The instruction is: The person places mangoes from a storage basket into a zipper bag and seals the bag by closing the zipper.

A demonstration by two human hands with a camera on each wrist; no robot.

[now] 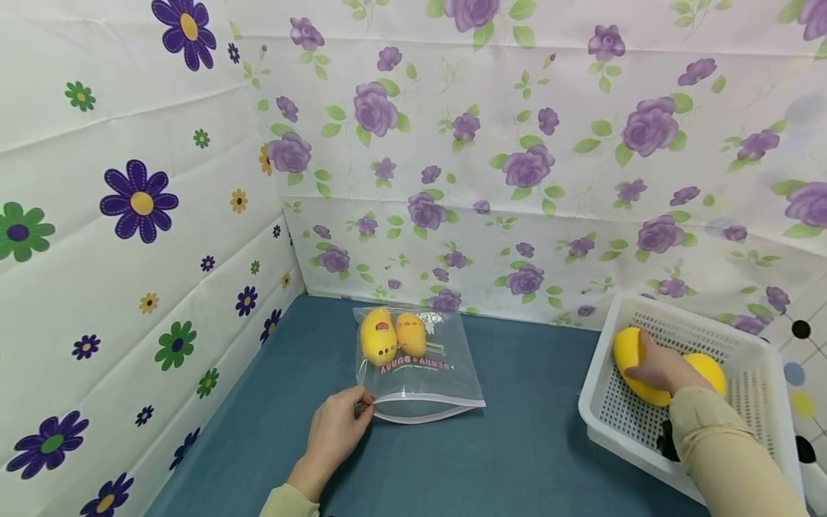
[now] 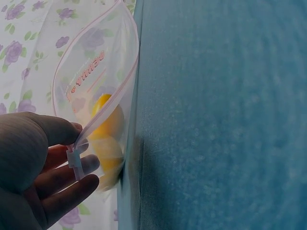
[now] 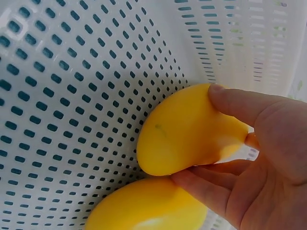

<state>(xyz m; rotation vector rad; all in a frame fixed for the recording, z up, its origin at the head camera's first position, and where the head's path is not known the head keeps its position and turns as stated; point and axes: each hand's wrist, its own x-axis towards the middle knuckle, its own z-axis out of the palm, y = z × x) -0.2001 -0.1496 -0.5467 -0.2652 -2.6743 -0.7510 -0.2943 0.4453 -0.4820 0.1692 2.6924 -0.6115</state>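
Note:
My left hand (image 1: 337,425) pinches the left corner of the opening of a clear zip bag (image 1: 446,370), near its white slider (image 2: 74,159). The bag's mouth gapes, and two yellow mangoes (image 1: 378,337) lie at its far end. Over on the right, my right hand (image 1: 659,365) is down inside a white perforated basket (image 1: 591,402). Its thumb and fingers grip a smooth yellow mango (image 3: 184,136) from the side. Another mango (image 3: 144,208) lies right below the held one, and one more yellow mango (image 1: 707,370) shows beside my wrist in the head view.
A black item (image 1: 668,441) lies in the basket, partly hidden by my right sleeve. Blue-green cloth (image 1: 517,445) covers the table between bag and basket. Flower-printed sheets (image 1: 452,187) rise behind the table and along its left side.

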